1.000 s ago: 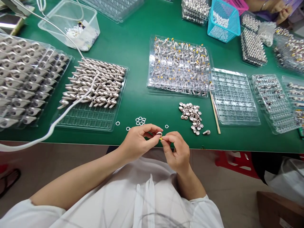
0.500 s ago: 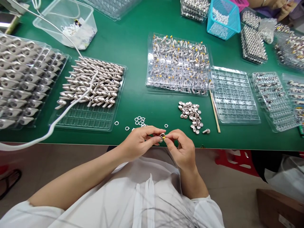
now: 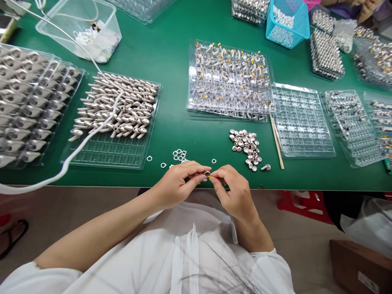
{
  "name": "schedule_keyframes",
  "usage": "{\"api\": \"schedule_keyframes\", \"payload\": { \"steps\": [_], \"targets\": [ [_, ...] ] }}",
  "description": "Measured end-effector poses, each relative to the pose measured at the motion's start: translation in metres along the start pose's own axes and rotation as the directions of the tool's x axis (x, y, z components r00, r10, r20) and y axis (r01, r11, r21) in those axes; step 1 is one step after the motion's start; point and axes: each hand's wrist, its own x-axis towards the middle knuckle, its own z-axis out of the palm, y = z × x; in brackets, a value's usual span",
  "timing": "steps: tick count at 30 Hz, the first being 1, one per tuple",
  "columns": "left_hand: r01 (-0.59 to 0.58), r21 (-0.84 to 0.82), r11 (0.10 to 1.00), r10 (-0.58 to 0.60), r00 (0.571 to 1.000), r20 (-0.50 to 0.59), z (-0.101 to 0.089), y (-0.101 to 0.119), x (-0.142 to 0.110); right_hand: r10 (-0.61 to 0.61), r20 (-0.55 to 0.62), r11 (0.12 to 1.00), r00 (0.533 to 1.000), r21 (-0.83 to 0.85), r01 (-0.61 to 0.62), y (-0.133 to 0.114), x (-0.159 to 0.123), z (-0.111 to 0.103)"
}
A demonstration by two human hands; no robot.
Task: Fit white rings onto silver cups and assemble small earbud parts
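Note:
Close to the table's front edge, my left hand [image 3: 176, 184] pinches a small grey earbud shell [image 3: 206, 174] between thumb and fingers. The fingertips of my right hand [image 3: 235, 188] are closed on a small yellow tab [image 3: 209, 176] at the shell's right side. Whether the tab is seated inside the shell is too small to tell. Just beyond my left hand lie several thin white rings [image 3: 179, 155], with one lone ring [image 3: 214, 161] above the shell. Beyond my right hand is a pile of round grey earbud caps [image 3: 251, 151], and a single stemmed earbud piece [image 3: 266, 167] beside it.
A clear tray of earbud shells [image 3: 119, 106] stands left, under a white cable [image 3: 88, 141]. Trays with yellow-tabbed parts [image 3: 228, 81], a clear tray [image 3: 301, 122], a wooden stick [image 3: 277, 143] and a blue basket [image 3: 288, 30] are ahead and right. A co-worker's hand [image 3: 369, 9] shows top right.
The view has shifted slightly. Both hands stay together at the table edge, and the earbud shell appears turned a little between the fingers.

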Motion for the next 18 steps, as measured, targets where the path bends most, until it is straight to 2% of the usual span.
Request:
{"api": "schedule_keyframes", "payload": {
  "steps": [3,8,14,18],
  "targets": [
    [-0.075,0.105,0.992,0.076,0.997,-0.004,0.001,-0.002,-0.002,-0.005,0.035,0.999,0.999,-0.041,0.007,-0.001,0.002,-0.001],
    [-0.118,0.205,0.972,0.113,0.993,0.038,0.002,-0.004,-0.003,-0.019,0.087,0.996,0.996,-0.086,0.027,-0.002,0.005,-0.004],
    [-0.117,0.220,0.969,0.097,0.990,0.100,0.001,-0.005,-0.003,0.014,0.130,0.994,0.991,-0.108,0.000,-0.001,0.006,-0.008],
    [-0.105,0.173,0.979,0.083,0.988,0.130,0.000,-0.005,-0.004,0.003,0.156,0.994,0.988,-0.113,0.015,0.000,0.009,-0.012]
  ]
}}
